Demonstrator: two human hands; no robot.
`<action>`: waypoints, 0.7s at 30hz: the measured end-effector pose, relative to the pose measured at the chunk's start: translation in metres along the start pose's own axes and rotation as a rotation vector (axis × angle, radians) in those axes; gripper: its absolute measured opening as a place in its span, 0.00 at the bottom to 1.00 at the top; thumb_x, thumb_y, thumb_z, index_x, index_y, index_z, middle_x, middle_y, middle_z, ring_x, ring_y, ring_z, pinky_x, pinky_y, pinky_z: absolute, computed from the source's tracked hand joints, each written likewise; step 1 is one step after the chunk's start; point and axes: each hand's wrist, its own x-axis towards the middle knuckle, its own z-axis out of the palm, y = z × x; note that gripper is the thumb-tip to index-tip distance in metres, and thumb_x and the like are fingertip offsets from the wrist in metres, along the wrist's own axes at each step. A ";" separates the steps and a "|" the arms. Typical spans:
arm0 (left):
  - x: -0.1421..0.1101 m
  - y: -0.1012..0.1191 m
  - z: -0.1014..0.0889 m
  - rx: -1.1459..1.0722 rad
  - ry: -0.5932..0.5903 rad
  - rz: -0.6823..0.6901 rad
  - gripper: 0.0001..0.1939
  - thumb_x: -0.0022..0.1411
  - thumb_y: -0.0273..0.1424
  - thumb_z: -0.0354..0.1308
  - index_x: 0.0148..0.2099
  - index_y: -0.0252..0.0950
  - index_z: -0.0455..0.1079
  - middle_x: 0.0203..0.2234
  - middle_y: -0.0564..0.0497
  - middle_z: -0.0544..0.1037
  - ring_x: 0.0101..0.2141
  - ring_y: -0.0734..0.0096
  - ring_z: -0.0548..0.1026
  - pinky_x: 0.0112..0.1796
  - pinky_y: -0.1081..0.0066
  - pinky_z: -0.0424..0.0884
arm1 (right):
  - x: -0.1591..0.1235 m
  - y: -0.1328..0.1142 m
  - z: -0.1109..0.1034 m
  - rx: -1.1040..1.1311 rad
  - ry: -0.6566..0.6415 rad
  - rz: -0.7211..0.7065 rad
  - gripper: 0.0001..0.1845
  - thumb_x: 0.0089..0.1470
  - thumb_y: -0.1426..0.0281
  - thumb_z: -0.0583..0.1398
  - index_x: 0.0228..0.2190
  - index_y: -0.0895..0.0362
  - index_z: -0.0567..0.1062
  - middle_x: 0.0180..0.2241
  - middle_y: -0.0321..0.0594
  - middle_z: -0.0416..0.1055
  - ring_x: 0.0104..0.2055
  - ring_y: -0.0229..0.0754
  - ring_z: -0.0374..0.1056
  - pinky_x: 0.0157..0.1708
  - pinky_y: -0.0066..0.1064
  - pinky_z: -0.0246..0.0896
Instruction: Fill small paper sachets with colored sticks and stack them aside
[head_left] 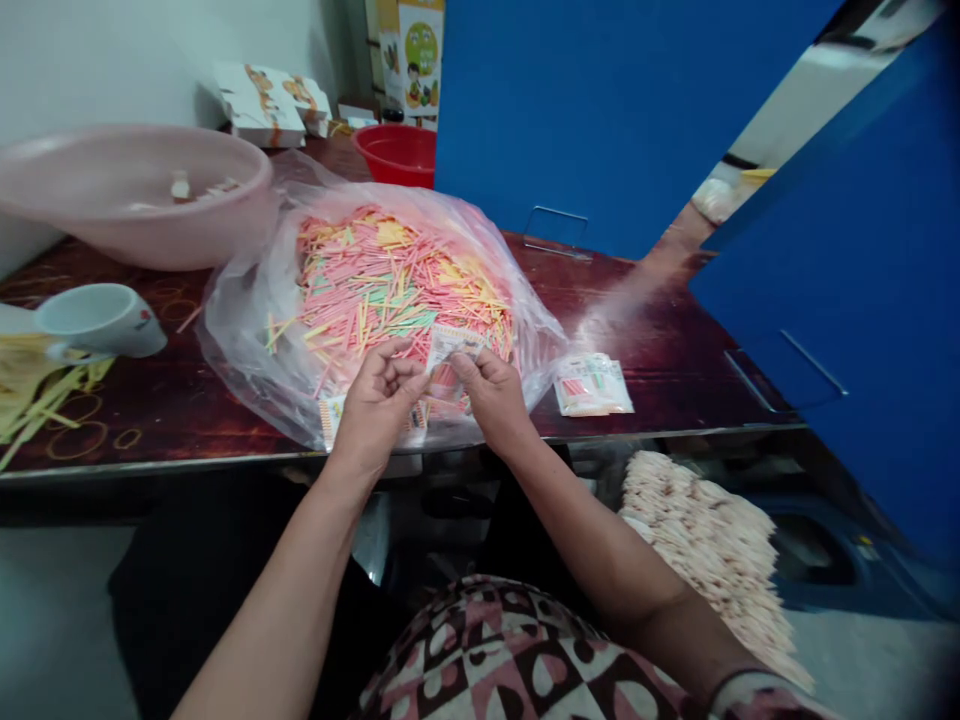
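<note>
My left hand (379, 398) and my right hand (491, 392) pinch a small printed paper sachet (450, 345) between them, just above a heap of thin pink, yellow and green sticks (397, 280). The heap lies in a large clear plastic bag (244, 340), which rests on the table. Another printed sachet (332, 418) lies at the bag's near edge, partly behind my left hand. A small stack of filled sachets (592, 385) sits on the table to the right of the bag.
A pink plastic basin (135, 225) and a white mug (101, 320) stand at the left of the dark red table (660, 330), beside yellow strips (37, 400). A red bowl (397, 155) and printed cartons (266, 105) stand behind. Blue cabinet doors (847, 250) rise at the right. A pale pile of strung sachets (697, 540) hangs below the table edge.
</note>
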 end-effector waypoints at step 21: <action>0.006 -0.033 -0.072 1.092 -0.114 0.213 0.07 0.61 0.36 0.61 0.37 0.40 0.76 0.33 0.45 0.79 0.38 0.53 0.74 0.44 0.58 0.68 | -0.010 0.062 -0.182 -1.338 0.278 -0.069 0.27 0.64 0.60 0.50 0.56 0.61 0.73 0.63 0.61 0.68 0.65 0.60 0.64 0.60 0.54 0.60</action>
